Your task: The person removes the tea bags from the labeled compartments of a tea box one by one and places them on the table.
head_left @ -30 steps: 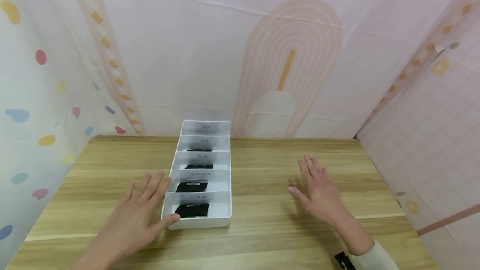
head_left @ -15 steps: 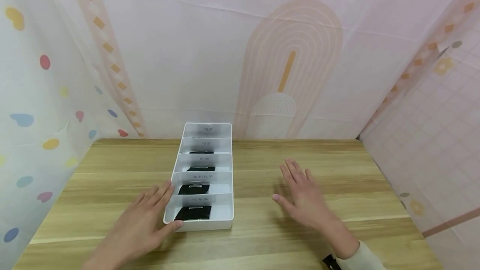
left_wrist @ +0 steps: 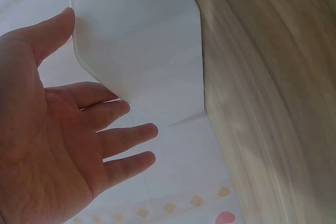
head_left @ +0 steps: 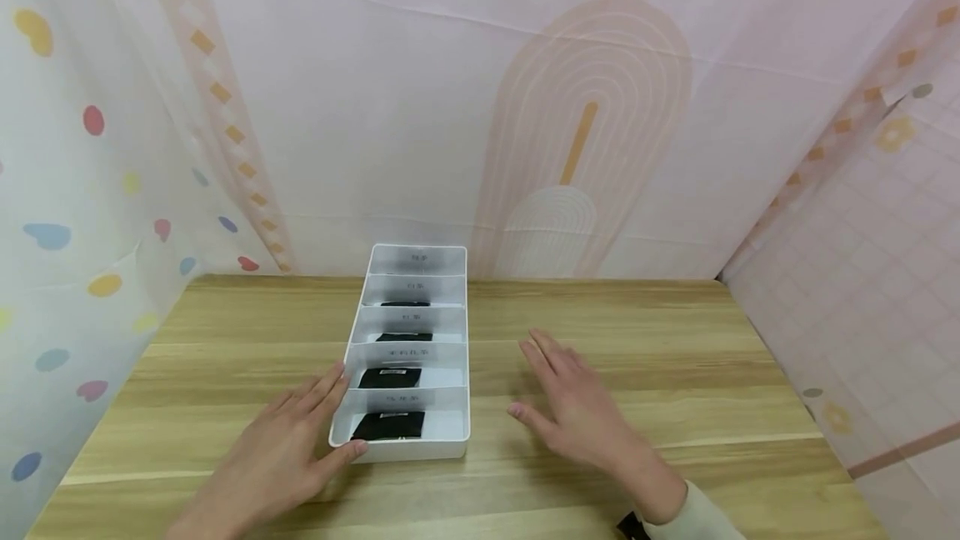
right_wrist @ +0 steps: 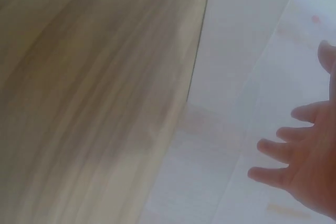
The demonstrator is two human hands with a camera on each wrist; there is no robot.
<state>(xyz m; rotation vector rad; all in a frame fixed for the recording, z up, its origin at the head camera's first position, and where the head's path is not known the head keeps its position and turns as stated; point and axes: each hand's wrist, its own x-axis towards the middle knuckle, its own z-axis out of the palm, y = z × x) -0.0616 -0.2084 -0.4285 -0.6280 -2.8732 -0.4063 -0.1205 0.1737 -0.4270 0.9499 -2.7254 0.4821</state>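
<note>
Left hand (head_left: 291,440) touches divided white tray (head_left: 412,451), fingers straight; right hand (head_left: 576,415) has fingers extended, holds nothing, well apart from tray.
Tray sits just right of the left hand, left of the right. Done, as far as shows: black packets (head_left: 390,426) in the four compartments (head_left: 447,422) nearest the person. Left: can't tell; a divider (head_left: 444,292) hides the floor of the farthest compartment. Labels (head_left: 408,353) too blurry to read. Black item (head_left: 632,527) by right sleeve (head_left: 696,517) cut off, unclear what.
</note>
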